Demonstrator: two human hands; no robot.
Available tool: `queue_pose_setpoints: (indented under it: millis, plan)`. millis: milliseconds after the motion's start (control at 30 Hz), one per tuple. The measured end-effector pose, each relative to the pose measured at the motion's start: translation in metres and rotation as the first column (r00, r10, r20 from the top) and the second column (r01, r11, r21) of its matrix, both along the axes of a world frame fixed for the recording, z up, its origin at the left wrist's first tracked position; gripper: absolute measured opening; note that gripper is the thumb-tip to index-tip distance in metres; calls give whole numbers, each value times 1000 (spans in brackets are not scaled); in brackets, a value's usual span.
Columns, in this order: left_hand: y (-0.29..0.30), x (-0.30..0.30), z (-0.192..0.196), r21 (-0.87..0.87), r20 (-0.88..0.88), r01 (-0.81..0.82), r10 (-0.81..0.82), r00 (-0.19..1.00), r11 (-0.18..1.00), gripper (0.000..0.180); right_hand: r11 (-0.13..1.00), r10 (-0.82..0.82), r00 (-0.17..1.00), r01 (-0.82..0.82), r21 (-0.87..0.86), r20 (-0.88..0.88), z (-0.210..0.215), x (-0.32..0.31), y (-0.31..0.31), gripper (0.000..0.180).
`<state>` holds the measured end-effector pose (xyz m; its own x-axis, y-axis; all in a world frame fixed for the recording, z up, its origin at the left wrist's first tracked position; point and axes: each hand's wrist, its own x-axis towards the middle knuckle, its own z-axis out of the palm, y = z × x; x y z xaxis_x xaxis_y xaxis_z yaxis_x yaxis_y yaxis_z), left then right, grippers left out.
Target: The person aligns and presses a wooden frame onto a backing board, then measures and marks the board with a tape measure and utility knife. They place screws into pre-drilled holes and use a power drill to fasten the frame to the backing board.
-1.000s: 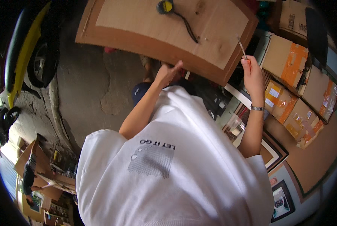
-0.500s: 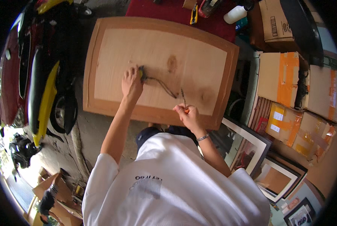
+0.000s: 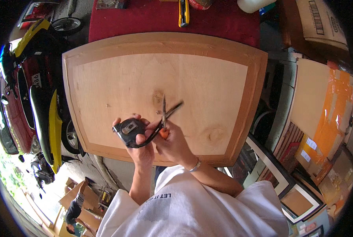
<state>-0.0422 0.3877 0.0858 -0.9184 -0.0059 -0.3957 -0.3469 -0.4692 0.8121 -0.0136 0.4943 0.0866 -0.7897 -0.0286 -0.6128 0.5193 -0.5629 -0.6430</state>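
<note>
My left hand (image 3: pixel 139 152) holds a black tape measure (image 3: pixel 131 130) with a metal clip, fingers wrapped round its case. A dark strap (image 3: pixel 150 135) curves from the case past my right fingers, its loose end sticking up beyond them. Close against it, my right hand (image 3: pixel 174 147) is closed on a slim pointed metal tool with an orange handle (image 3: pixel 164 133); its tip points away from me, and its exact kind is unclear. Both hands are over the near part of a pale wooden panel (image 3: pixel 200 91) with brown tape round its edges.
Beyond the panel, a red cloth (image 3: pixel 144 19) bears a yellow utility knife (image 3: pixel 183 14) and a white bottle (image 3: pixel 250 4). Taped cardboard boxes (image 3: pixel 314 94) and picture frames (image 3: pixel 303 205) stand right. Motorbikes (image 3: pixel 46 122) are left; another person (image 3: pixel 75 209) is at lower left.
My left hand has lifted the tape measure off the panel and drawn it nearer. My right hand has moved left with the pointed tool to meet it. My view has shifted too.
</note>
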Motion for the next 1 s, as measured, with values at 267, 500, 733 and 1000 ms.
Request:
queue_pose_setpoints:
  millis: [267,500,733,1000]
  plan:
    - [46,-11,-23,164,-117,113,-95,989,980,63,997,-40,997,36,-62,-65,-15,-10,60,45]
    - [58,-23,-5,205,138,269,-300,944,941,55,981,-192,977,189,-41,-90,-13,-4,84,48]
    - [73,-33,2,-55,222,470,-448,866,881,66,872,55,911,155,464,-409,-33,10,100,31]
    - [97,-32,-17,-333,-60,381,-423,904,863,63,977,-204,958,212,-17,202,-18,-7,113,22]
